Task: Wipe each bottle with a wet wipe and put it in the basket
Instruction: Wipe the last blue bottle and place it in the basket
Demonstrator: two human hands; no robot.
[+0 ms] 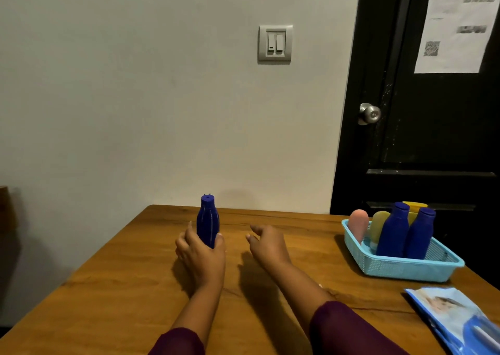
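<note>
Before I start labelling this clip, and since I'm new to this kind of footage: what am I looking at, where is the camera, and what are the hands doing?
There is no machine here. A person wears one camera on the head, looking forward and down, so both arms enter from the bottom of the picture. The left hand grips a dark blue bottle, held upright over the wooden table. The right hand is beside it, fingers relaxed, holding nothing. To the right stands a light blue basket with other bottles in it: blue, pink and yellowish. Nearer the camera lies a blue pack of wet wipes, partly out of frame. Neither hand holds a wipe.
</note>
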